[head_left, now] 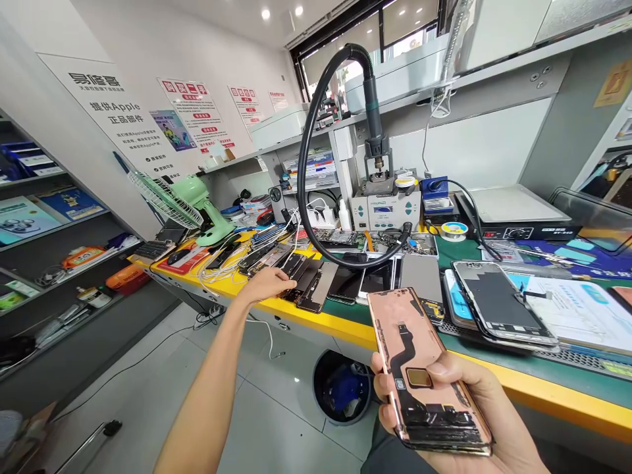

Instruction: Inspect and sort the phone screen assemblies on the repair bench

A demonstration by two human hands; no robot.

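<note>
My right hand (pixel 474 401) grips a phone screen (pixel 419 355), its copper-coloured back facing me, with a black flex cable running down it. Thumb on top, fingers curl around its left edge. At the left, my left hand (pixel 266 286) reaches to the bench's front edge, its fingers closed at the edge of a dark phone screen (pixel 303 273) in a row of loose screens. The far side of those fingers is partly hidden. A grey-backed screen (pixel 320 289) lies just right of it, followed by a black glossy one (pixel 347 284).
A hot-air station (pixel 388 210) with a looping black hose (pixel 302 151) stands at the back. More phone parts (pixel 503 306) are stacked at right. A green fan (pixel 197 210) is on the left, and a waste bin (pixel 318 375) stands on the floor below the yellow bench edge (pixel 353 327).
</note>
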